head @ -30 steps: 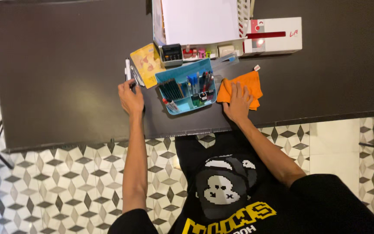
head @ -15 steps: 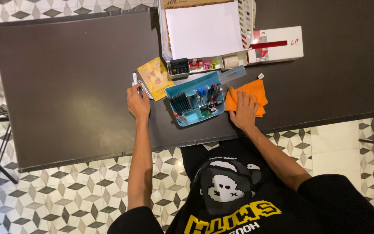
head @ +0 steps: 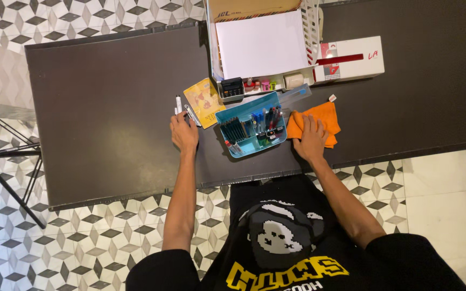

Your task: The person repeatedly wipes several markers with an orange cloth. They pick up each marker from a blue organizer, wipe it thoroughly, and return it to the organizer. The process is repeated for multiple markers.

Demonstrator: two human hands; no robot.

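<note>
My left hand [head: 183, 133] lies on the dark table [head: 103, 118] with its fingers curled over the near ends of a white marker [head: 178, 104] and a silver pen [head: 192, 115]. Just right of them lies a yellow booklet [head: 204, 101]. My right hand [head: 310, 138] rests flat, fingers spread, on a folded orange cloth [head: 327, 117]. Between my hands stands a light blue desk organizer [head: 227, 117] holding several pens and markers.
At the table's far edge are a paper tray with white sheets [head: 260, 44], a small calculator [head: 232, 88], little erasers and a tape roll [head: 294, 81], a clear ruler [head: 296, 95] and a white box [head: 351, 58]. A black stand [head: 1, 156] is on the patterned floor at left.
The view has shifted, so the table sits lower in the frame and more of its far side shows. Both hands keep their places on the marker and the cloth.
</note>
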